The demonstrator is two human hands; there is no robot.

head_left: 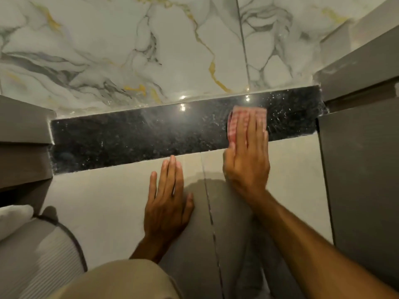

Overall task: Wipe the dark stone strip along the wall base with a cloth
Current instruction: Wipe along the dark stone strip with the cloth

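A dark speckled stone strip point(129, 137) runs between the white marble wall and the beige floor tiles. On its right part lies a pink checked cloth point(235, 117), pressed flat under the fingers of my right hand point(246, 156). The cloth shows at the fingertips and along the hand's left side; the rest is hidden. My left hand point(168, 201) rests flat on the beige floor, fingers apart, with its fingertips just at the strip's near edge. It holds nothing.
Grey cabinet panels point(362, 169) flank the strip on the right and grey ledges point(21, 134) on the left. A ribbed grey-white object point(36, 255) sits at the lower left. My knee in beige fabric point(121, 281) fills the bottom edge.
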